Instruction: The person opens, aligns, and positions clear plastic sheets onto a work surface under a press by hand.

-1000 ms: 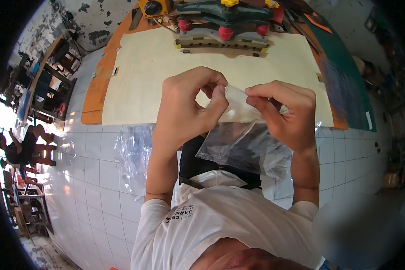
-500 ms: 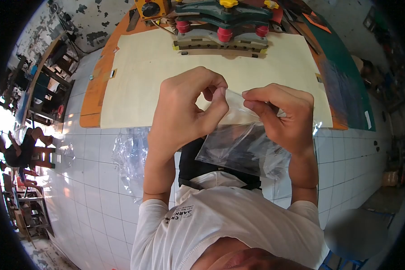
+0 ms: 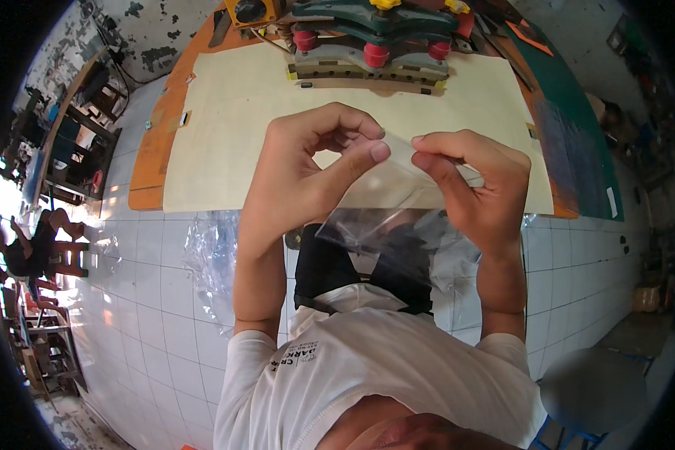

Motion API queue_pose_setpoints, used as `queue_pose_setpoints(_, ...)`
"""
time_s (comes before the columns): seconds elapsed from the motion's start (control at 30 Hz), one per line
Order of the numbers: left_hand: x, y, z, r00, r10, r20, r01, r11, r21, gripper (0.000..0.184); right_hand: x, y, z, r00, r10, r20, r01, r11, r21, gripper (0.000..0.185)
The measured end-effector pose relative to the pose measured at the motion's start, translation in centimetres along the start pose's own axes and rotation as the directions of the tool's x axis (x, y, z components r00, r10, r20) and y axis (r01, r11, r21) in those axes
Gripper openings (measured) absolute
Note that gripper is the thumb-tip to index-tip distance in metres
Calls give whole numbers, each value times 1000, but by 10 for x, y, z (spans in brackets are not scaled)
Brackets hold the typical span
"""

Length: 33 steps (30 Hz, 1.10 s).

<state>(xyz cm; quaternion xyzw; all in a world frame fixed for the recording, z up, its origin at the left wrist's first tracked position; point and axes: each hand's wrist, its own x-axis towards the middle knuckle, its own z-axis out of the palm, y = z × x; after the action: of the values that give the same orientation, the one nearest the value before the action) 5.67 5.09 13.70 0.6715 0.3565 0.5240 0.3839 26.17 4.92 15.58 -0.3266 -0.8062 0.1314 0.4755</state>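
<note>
A thin, clear plastic bag hangs between my hands, above my lap and the table's near edge. My left hand is closed in a pinch, with thumb and forefinger on its upper left edge. Across a small gap, my right hand pinches the upper right edge between thumb and fingertips. The film stretches between the two pinches, and its lower part droops in loose folds with glare on it. Whether its top edge is parted I cannot tell.
A cream sheet covers much of the wooden table. At its back stands a green clamp-like machine with red and yellow knobs. Crumpled clear plastic hangs at the left, a green mat lies right. A person sits far left.
My hands have moved slightly apart and up, with the bag's upper edge stretched wider between them. My left thumb lies straighter, and the bag's lower left corner has shifted left.
</note>
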Motion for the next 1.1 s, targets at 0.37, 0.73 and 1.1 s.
queue_pose_setpoints(0.37, -4, -15, 9, 997, -42, -69, 48, 996, 80, 12, 2, 6, -12, 916, 233, -327, -183, 967, 175, 11)
queue_pose_setpoints(0.73, -6, -26, 6, 989, 40, -143, -14, 984, 177, 11, 1, 20, -44, 779, 217, -589, -116, 972, 204, 14)
queue_pose_setpoints(1.1, -12, -39, -12, 994, -4, -113, 28, 977, 212, 13, -4, 32, -67, 672, 201, -713, -125, 980, 158, 18)
